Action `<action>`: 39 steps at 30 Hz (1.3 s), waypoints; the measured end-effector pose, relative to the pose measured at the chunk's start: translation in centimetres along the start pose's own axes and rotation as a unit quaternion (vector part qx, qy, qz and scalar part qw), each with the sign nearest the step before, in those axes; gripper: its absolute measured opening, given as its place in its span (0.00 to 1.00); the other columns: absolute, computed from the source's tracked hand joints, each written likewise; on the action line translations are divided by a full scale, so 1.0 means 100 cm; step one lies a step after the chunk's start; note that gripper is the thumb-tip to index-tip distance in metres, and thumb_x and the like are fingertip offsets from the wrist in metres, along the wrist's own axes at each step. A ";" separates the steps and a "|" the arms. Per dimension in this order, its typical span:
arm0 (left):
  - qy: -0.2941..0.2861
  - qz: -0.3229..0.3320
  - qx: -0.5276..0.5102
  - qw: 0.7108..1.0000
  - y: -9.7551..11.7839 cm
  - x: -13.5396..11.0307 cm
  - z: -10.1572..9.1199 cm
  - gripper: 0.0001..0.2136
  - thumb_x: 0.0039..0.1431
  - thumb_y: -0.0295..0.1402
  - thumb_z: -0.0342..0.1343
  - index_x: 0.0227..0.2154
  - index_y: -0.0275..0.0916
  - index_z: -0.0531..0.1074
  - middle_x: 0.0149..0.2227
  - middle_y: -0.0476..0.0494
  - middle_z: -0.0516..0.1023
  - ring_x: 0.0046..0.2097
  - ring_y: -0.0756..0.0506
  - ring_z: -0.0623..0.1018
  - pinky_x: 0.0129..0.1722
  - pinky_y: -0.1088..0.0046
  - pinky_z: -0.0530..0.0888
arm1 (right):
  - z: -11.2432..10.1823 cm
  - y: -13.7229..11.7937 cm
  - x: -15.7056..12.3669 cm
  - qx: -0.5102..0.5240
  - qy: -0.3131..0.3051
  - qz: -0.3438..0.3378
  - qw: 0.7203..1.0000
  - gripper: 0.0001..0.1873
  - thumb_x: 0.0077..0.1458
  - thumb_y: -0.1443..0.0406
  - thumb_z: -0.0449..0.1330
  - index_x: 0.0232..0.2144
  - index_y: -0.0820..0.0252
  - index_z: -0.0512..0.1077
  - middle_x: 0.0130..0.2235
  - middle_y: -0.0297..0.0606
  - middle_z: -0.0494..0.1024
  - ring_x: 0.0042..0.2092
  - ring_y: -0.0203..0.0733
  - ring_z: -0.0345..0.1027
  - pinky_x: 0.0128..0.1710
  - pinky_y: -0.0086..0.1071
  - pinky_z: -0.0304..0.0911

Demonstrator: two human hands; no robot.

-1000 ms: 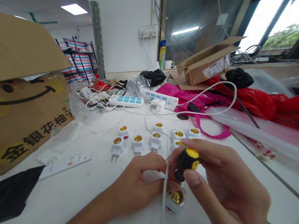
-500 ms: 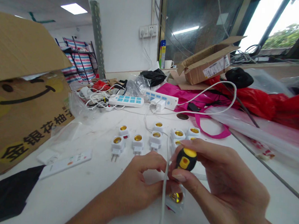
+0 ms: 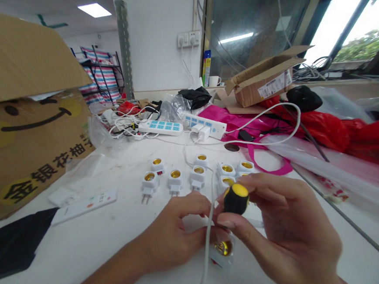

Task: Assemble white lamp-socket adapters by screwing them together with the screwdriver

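Observation:
My right hand [image 3: 287, 237] grips a short screwdriver with a black and yellow handle [image 3: 235, 199], its tip pointing down and hidden behind my fingers. My left hand [image 3: 172, 237] pinches a white part on the table, mostly hidden, right beside the screwdriver. A white lamp-socket adapter with a brass inside [image 3: 223, 251] lies under both hands. A thin white cable [image 3: 207, 244] runs between the hands toward me. Several more white socket adapters [image 3: 175, 179] stand in a row just beyond my fingers.
A large cardboard box with a smiley print [image 3: 28, 147] fills the left side. White and blue power strips [image 3: 160, 127] and tangled cables lie further back. A flat white strip [image 3: 84, 206] lies at left. Pink and red bags [image 3: 325, 126] and an open carton [image 3: 263, 80] crowd the right.
The screwdriver handle has turned in my right fingers and tilted so its yellow cap faces up. My left hand has hardly moved.

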State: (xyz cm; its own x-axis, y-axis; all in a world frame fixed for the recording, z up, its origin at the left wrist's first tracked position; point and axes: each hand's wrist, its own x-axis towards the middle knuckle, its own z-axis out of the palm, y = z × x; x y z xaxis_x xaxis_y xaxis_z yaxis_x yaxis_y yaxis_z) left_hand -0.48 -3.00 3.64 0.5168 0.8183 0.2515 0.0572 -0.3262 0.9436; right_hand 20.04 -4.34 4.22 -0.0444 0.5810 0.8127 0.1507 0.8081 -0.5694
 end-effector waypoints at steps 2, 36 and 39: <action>0.003 -0.004 0.003 1.000 0.001 0.000 0.000 0.11 0.64 0.39 0.72 0.32 0.39 0.79 0.36 0.47 0.80 0.41 0.44 0.77 0.47 0.66 0.71 | -0.003 0.001 -0.002 -0.018 -0.024 -0.011 1.000 0.28 0.67 0.65 0.74 0.65 0.44 0.75 0.54 0.41 0.81 0.44 0.47 0.80 0.45 0.40 0.80; -0.018 0.001 0.009 1.000 0.003 -0.001 0.000 0.09 0.67 0.36 0.69 0.33 0.39 0.79 0.36 0.48 0.80 0.43 0.44 0.77 0.49 0.65 0.70 | -0.003 0.000 0.002 -0.019 -0.048 -0.028 0.998 0.31 0.66 0.70 0.72 0.67 0.43 0.74 0.49 0.39 0.81 0.42 0.48 0.78 0.48 0.44 0.76; -0.015 0.004 0.011 1.000 0.005 -0.001 0.001 0.09 0.68 0.36 0.68 0.33 0.39 0.79 0.36 0.48 0.80 0.44 0.44 0.78 0.49 0.65 0.71 | -0.009 -0.005 0.003 -0.031 -0.113 -0.043 0.992 0.29 0.71 0.69 0.65 0.70 0.46 0.71 0.47 0.39 0.83 0.44 0.49 0.79 0.50 0.45 0.76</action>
State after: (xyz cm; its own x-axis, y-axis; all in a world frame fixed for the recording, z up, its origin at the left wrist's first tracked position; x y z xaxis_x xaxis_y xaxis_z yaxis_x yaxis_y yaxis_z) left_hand -0.43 -3.27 4.08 0.5429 0.8010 0.2522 0.0715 -0.3433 0.9365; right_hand 20.86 -4.65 4.91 -0.2789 0.5230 0.8054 0.1966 0.8520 -0.4852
